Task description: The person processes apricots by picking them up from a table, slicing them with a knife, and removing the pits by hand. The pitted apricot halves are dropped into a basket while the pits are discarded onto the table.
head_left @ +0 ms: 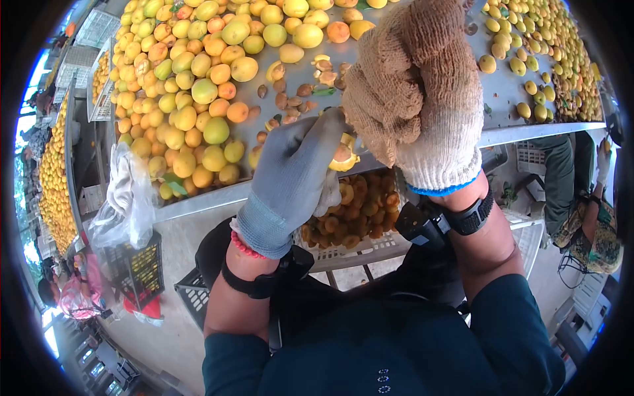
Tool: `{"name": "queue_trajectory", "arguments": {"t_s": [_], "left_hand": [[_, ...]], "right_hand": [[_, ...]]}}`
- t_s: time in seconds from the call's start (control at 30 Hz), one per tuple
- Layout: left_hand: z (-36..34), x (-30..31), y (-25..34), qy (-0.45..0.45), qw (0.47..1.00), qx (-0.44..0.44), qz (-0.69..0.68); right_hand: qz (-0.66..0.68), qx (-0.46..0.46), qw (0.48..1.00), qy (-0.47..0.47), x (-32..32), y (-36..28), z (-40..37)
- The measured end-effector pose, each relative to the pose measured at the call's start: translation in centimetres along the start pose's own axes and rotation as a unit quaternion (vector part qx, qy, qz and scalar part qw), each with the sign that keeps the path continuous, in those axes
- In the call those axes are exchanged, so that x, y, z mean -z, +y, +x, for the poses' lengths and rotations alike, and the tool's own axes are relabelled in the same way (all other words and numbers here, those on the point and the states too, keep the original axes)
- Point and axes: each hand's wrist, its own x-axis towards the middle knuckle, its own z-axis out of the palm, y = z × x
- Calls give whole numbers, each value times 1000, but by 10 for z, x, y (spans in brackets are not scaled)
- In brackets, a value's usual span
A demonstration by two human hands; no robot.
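Note:
My left hand [287, 175], in a grey-blue glove, is closed on a cut apricot [343, 157] with its orange flesh showing. My right hand [419, 99], in a brown-stained white knit glove, is a fist just beside and above it. What the right fist grips is hidden; a small grey piece shows past it at the top edge. Below both hands, a crate [360, 254] of pitted apricot halves [353, 214] stands at my lap. Loose pits [284, 102] and scraps lie on the metal table beyond my left hand.
Whole apricots [198, 79] are heaped on the metal table [505, 135] at left, with more at right. A plastic bag [125, 198] hangs at the table's left edge above a dark crate [135, 267]. Another person [588, 218] sits at right.

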Motion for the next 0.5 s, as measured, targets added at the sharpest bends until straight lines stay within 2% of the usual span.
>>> {"name": "queue_trajectory", "arguments": {"t_s": [0.17, 0.27, 0.3, 0.4, 0.47, 0.5], "left_hand": [[1, 2, -2, -7, 999, -8, 50], [3, -2, -4, 11, 999, 3, 37], [4, -4, -5, 22, 999, 14, 20], [5, -10, -10, 42, 998, -29, 36], [6, -14, -6, 65, 998, 8, -3], [10, -11, -16, 64, 991, -83, 78]], "right_hand": [[-5, 76, 994, 75, -21, 0, 1], [-27, 84, 991, 105, -29, -3, 2], [-32, 79, 990, 109, -28, -3, 3], [-57, 69, 991, 98, -19, 0, 6], [-83, 86, 991, 66, -3, 9, 7], [-98, 100, 989, 47, 9, 16, 7]]}}
